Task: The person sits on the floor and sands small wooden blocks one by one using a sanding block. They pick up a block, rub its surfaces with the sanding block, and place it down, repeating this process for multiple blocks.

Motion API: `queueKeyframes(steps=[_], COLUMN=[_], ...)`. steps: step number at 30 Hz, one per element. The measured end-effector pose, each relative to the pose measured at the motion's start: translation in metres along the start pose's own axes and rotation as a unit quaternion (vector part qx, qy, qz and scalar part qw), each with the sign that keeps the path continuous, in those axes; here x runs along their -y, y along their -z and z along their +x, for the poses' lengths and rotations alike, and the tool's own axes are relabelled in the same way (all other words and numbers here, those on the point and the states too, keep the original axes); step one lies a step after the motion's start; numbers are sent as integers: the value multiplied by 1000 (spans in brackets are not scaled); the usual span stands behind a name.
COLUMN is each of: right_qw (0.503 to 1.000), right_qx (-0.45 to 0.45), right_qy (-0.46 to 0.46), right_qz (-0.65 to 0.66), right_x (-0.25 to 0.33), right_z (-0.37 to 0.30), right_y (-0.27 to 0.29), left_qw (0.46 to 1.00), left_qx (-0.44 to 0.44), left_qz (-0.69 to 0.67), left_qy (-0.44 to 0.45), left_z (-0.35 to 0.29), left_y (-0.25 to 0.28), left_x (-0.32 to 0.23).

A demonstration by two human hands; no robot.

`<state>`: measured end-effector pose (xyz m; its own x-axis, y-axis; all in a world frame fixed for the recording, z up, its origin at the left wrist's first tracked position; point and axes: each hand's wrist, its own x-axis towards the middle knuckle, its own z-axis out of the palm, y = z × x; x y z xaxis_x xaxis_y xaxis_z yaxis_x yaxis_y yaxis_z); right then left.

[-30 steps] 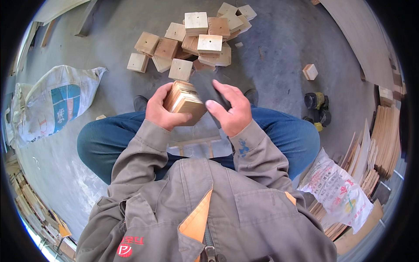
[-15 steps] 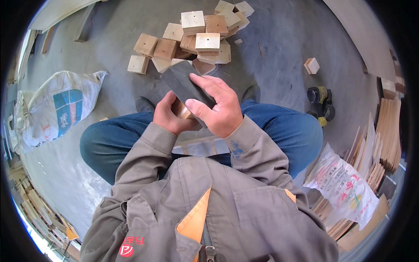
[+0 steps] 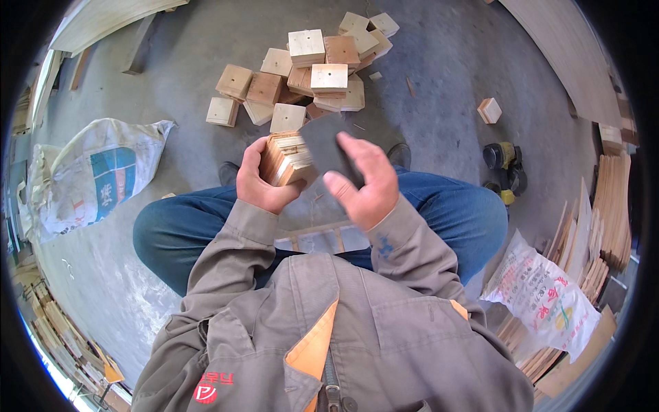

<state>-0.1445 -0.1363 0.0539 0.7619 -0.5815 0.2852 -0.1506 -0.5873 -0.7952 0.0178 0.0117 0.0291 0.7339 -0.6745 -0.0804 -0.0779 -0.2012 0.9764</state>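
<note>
Wood is what the left hand (image 3: 257, 180) holds: a small stack of thin wooden squares (image 3: 287, 159), gripped tight at chest height above the knees. The edges of the squares show as pale stripes. Just beside it, the right hand (image 3: 367, 184) holds a dark grey sheet (image 3: 326, 144), flat and rough looking, with the thumb on top and the fingers half open under it. The sheet touches the side of the stack and hides part of it.

Past the hands, on the grey concrete floor (image 3: 439, 62), lies a pile of wooden blocks (image 3: 309, 72). They are square and light brown, some with a small hole in the middle. I count about fifteen, but some hide under others. One more block (image 3: 489, 110) sits alone, well apart to the right.

Near the right knee rests a yellow and black power tool (image 3: 504, 168). Two bags lie about: a white and blue sack (image 3: 96, 175) on the left and a white printed bag (image 3: 542, 292) on the right. Thin boards (image 3: 607, 206) are stacked at the right edge.
</note>
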Motion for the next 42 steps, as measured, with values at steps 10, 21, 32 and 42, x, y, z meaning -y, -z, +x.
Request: queueKeyframes(steps=[10, 21, 32, 42], right_qw=[976, 978, 990, 987], right_qx=[-1, 12, 17, -53], right_qy=[-215, -177, 32, -118], right_qz=[39, 110, -139, -95], right_x=[-33, -9, 9, -39], right_z=[3, 8, -5, 4], right_y=[7, -4, -29, -25], left_qw=[983, 908, 903, 919], left_qx=[31, 116, 48, 6], left_qz=[-153, -307, -256, -263], left_qy=[102, 259, 342, 293], left_z=[8, 12, 7, -2], left_y=[11, 18, 4, -4], left_x=[-3, 27, 33, 13])
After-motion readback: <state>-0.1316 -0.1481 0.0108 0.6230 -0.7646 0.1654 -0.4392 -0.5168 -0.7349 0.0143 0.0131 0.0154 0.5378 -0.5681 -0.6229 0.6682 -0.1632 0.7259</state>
